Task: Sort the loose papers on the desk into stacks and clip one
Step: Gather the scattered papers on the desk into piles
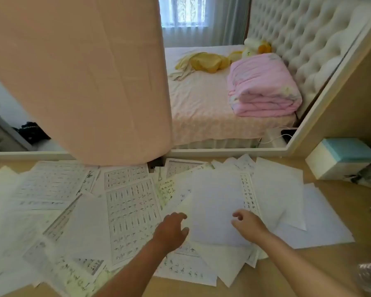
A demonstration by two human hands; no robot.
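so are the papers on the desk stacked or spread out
Spread out: the papers overlap at odd angles across the desk, with no neat stack.

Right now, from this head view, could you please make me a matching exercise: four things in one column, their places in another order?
1 blank white sheet
2 folded pink quilt
3 teal-lidded box
4 grid-printed sheet

a on the bed
b between left hand and right hand
c just left of the left hand
d right edge of the desk

Pairs: 1-b; 2-a; 3-d; 4-c
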